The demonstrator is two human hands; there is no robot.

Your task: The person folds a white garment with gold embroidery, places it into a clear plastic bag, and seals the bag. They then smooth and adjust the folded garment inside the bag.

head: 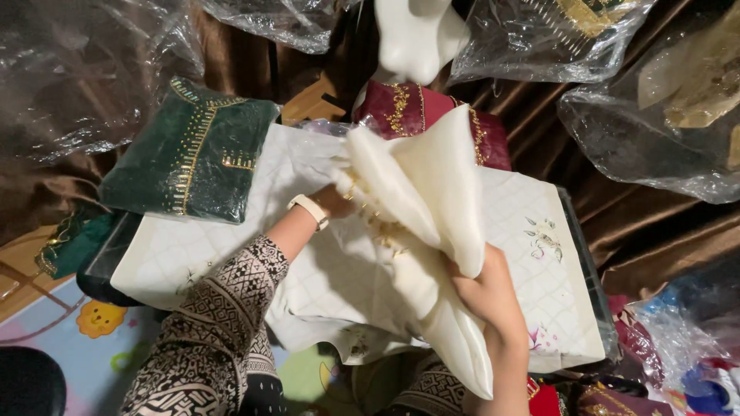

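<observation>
A cream garment [432,185] with gold embroidery hangs bunched above a white quilted cloth [516,208]. My left hand [335,202], with a pale wristband on the wrist, grips the garment's left side; its fingers are mostly hidden in the folds. My right hand [486,289] clutches the lower right part of the same garment from below. Both sleeves are patterned black and white.
A dark green embroidered garment in plastic [193,150] lies at the left, and a maroon embroidered one [420,108] behind the cream fabric. Clear plastic bags [655,131] sit at the right and top over brown satin. A colourful play mat [92,331] shows lower left.
</observation>
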